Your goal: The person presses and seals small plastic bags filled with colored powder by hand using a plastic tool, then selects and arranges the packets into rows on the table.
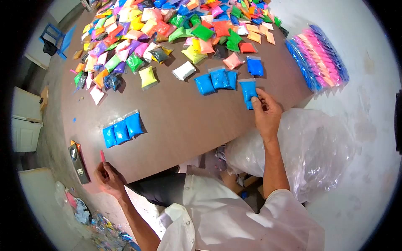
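My right hand [268, 113] pinches a small clear packet with light blue filling [248, 89] between thumb and fingers, at the right of the brown table. My left hand [109, 180] is closed at the table's near left edge around a thin pink stick [102, 156], whose tip points up. Beyond the left hand lies a row of three blue packets [121, 130] side by side. Left of the right hand, several light blue packets [217, 79] overlap one another. A darker blue packet [255, 67] lies just past the held one.
A big heap of colourful packets [167, 25] covers the table's far side. White [184, 70] and yellow [148, 78] packets lie before it. A black box [78, 165] stands at the left edge. At right are bundled blue and pink packets [318, 58] and a large clear plastic bag [310, 146].
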Demonstrator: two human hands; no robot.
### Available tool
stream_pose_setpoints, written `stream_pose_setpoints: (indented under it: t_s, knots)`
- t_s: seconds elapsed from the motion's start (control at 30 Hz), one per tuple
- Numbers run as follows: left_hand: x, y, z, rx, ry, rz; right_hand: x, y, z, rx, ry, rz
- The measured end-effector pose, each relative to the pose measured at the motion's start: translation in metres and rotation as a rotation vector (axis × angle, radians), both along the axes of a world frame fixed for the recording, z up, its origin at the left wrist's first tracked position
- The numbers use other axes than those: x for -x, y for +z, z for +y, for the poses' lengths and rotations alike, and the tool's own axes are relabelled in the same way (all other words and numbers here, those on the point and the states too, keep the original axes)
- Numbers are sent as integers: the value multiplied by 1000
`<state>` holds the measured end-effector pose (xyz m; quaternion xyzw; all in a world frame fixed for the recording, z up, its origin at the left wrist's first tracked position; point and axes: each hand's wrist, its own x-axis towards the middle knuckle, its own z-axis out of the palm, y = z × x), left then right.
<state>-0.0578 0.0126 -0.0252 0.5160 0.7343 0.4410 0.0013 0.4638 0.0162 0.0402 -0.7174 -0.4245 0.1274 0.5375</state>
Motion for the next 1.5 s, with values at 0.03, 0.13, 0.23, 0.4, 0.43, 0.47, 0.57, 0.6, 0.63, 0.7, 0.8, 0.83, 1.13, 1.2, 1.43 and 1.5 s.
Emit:
stream_pose_setpoints:
  t_s: [0.03,0.13,0.23,0.4,0.43,0.47,0.57,0.6,0.63,0.7,0.8,0.83,1.13,1.2,1.43,1.5]
  knots:
    - [2,-2,0,0,7,-2,6,2,6,0,7,-2]
    - [9,-11,-1,-23,-14,-12,23,6,25,28,56,-168]
    - [9,-11,-1,6,7,-54,46,6,44,28,156,-132]
    - [-3,4,0,-18,-24,16,71,1,64,25,223,-218]
    - [-3,4,0,-17,-20,15,76,-2,65,26,227,-220]
    - [-3,3,0,-14,-13,-10,80,-7,66,15,232,-229]
    - [-4,3,0,-12,-2,-32,90,-13,66,24,241,-223]
    - [-4,3,0,-15,-3,-27,92,-14,66,41,239,-207]
    - [-3,2,0,-13,-3,-28,94,-16,65,43,240,-207]
    - [0,0,-1,7,-9,-82,98,-20,65,0,230,-193]
    - [-3,1,0,-21,-4,-73,101,-18,64,0,224,-203]
    - [-3,1,0,-21,-2,-73,104,-18,64,0,226,-203]
    - [-5,5,0,-22,-19,-27,113,-32,71,-58,190,-312]
    - [-6,4,1,-33,-19,-14,111,-33,72,-72,178,-371]
    - [-9,9,1,-26,-27,-22,114,-28,65,-59,155,-327]
    - [-10,9,1,-28,-22,-43,112,-24,61,-2,127,-240]
